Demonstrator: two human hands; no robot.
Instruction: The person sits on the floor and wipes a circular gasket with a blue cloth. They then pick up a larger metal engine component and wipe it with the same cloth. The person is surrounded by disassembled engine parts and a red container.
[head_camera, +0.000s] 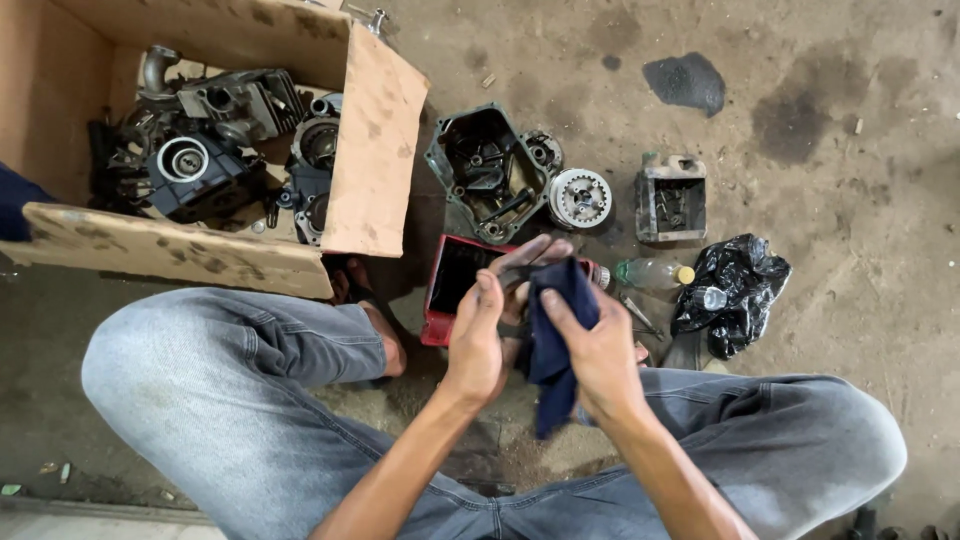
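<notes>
The person squats on a stained concrete floor (850, 200), knees apart in grey jeans. The left hand (480, 335) is closed around a small dark metal part (517, 272), of which only the top end shows above the fingers, held just over a red tray (440, 300). The right hand (600, 350) grips a dark blue rag (555, 340) and presses it against that part, the cloth hanging down between the wrists. Beyond the hands lie an open engine cover (487, 172), a round toothed clutch piece (580, 197) touching its right edge, and a square grey housing (670, 198) further right. A clear plastic bottle (650, 272) lies beside a crumpled black plastic bag (735, 285). At upper left a cardboard box (375, 150) holds more greasy engine parts (215, 150).
</notes>
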